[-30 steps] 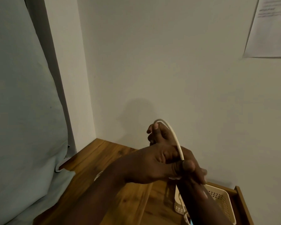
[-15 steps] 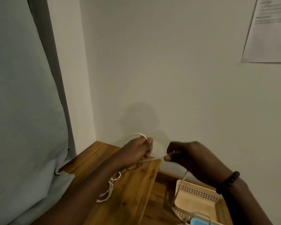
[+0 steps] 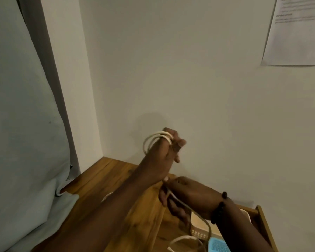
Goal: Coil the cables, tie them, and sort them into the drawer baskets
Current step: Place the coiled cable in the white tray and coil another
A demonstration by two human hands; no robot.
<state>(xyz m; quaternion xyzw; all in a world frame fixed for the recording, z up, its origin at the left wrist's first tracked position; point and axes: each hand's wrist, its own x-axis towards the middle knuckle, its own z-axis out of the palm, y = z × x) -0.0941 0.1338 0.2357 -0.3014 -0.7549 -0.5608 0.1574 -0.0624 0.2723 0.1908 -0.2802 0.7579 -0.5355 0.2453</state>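
Observation:
A white cable (image 3: 154, 140) is looped in several turns over my left hand (image 3: 165, 152), which is raised in front of the wall and grips the coil. Below it my right hand (image 3: 182, 196) holds the cable's loose run (image 3: 198, 213). That run trails down and curls into a loop (image 3: 185, 240) over the cream perforated basket (image 3: 198, 234) in the open wooden drawer (image 3: 262, 222). A blue basket (image 3: 217, 245) shows at the bottom edge.
The wooden tabletop (image 3: 102, 180) fills the corner, with a pale cloth (image 3: 25, 142) hanging at the left. Another white cable (image 3: 105, 196) lies on the wood behind my left forearm. A printed sheet (image 3: 296, 31) hangs on the wall, upper right.
My left hand has risen with more turns of cable round it. My right hand has dropped below it toward the drawer, still holding the cable's run.

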